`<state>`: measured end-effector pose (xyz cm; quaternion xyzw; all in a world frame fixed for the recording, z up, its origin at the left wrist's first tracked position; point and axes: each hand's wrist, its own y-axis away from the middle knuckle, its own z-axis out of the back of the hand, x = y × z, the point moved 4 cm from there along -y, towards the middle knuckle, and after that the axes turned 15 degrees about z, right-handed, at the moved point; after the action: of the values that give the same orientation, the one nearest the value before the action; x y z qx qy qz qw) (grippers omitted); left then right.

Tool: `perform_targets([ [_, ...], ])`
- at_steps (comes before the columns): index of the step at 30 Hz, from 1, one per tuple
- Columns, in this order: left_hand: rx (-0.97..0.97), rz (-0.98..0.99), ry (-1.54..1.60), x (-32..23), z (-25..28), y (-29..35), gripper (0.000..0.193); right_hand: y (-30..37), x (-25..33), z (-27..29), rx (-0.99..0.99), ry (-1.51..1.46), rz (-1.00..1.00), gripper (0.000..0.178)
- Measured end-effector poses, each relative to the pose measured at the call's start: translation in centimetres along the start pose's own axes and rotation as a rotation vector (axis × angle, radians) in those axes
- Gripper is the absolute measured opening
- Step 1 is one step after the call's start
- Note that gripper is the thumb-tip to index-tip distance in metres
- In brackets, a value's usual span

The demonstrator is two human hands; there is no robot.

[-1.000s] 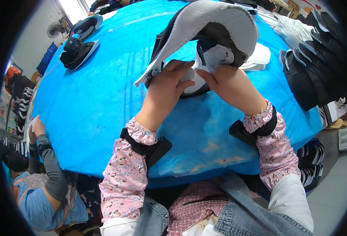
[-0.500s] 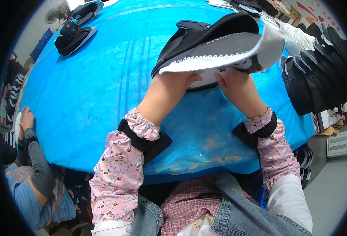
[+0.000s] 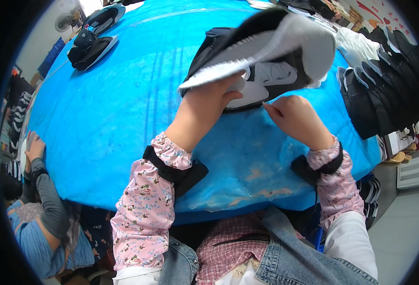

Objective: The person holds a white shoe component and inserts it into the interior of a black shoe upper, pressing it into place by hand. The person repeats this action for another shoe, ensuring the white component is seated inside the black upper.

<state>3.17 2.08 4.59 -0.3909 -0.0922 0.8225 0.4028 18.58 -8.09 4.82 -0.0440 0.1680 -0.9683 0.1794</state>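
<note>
head view showed the left hand (image 3: 202, 104) gripping a curved black-and-white fabric shoe upper (image 3: 271, 47) from beneath, above the blue sheet-covered table (image 3: 109, 118). the right hand (image 3: 297, 116), also above the table, was curled near the upper; whether it pinched anything could not be told. nested black fabric uppers (image 3: 378, 90) lined the table's right side.

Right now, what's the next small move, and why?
Probably bring the right hand in to steady the black-and-white piece: only the left hand clearly grips it, the right sits curled by its near edge, and its upper part is blurred.
</note>
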Motion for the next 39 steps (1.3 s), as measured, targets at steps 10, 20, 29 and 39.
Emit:
perform_targets([
  [10, 0.036, -0.001, 0.069, -0.9, 0.6, -0.4, 0.039, -1.6, -3.8, -4.0, -0.449, -0.634, -0.209, 0.036],
  [20, -0.069, 0.016, -0.091, -0.1, 1.9, 0.0, 0.027, -4.1, 1.2, -0.9, -0.314, 0.02, 0.034, 0.032],
  [29, 0.009, 0.244, -0.151, 2.8, 1.3, 1.7, 0.022, -6.7, 0.5, -1.2, -0.104, 0.063, 0.12, 0.017],
  [39, 0.025, 0.423, -0.119, 7.5, 0.6, 3.5, 0.028, -7.9, 1.8, -1.5, 0.0, 0.085, 0.154, 0.006],
])
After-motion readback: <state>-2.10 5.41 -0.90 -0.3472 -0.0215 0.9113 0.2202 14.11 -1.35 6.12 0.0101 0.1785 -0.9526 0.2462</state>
